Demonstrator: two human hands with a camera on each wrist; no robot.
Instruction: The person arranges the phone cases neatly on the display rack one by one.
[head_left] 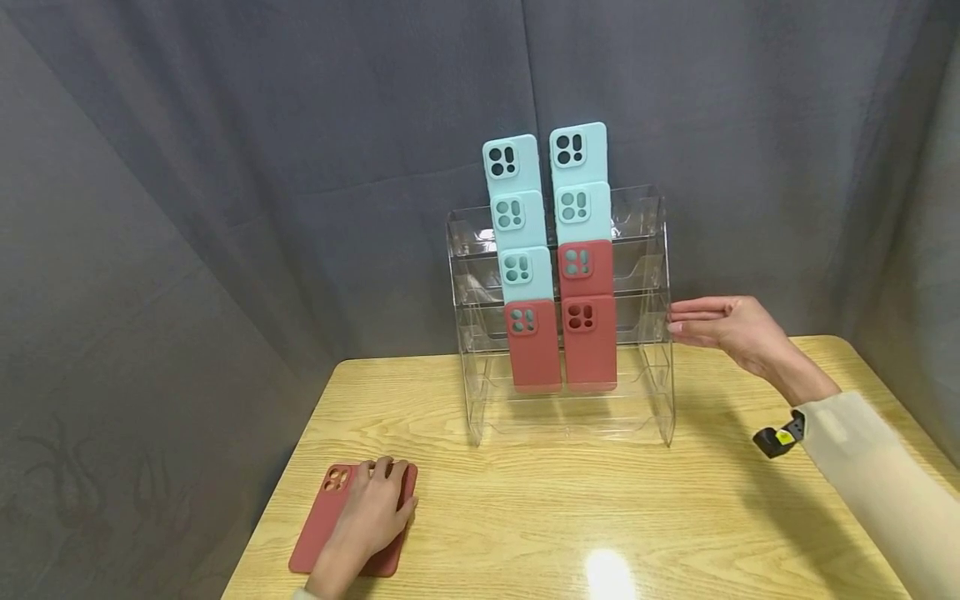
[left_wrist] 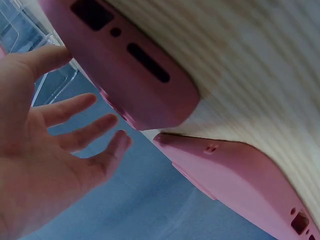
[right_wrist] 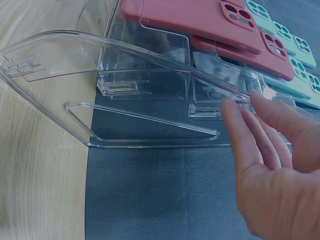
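Observation:
My left hand (head_left: pixel 372 510) lies over two red phone cases at the table's front left, on the right-hand case (head_left: pixel 408 492). The left-hand case (head_left: pixel 321 518) shows its camera cutouts. In the left wrist view its fingers (left_wrist: pixel 80 135) are spread, and the thumb meets a case's edge. My right hand (head_left: pixel 738 329) is at the right side panel of a clear acrylic rack (head_left: pixel 480 417), fingers nearly straight, fingertips touching the panel's edge. Two columns of cases stand in the rack: light blue cases (head_left: pixel 525 283) above, red cases (head_left: pixel 590 354) below.
The rack stands towards the back of a wooden table (head_left: pixel 525 517). Grey curtains (head_left: pixel 360 100) hang behind and at both sides. A black strap with a yellow mark (head_left: pixel 780 437) hangs at the right wrist.

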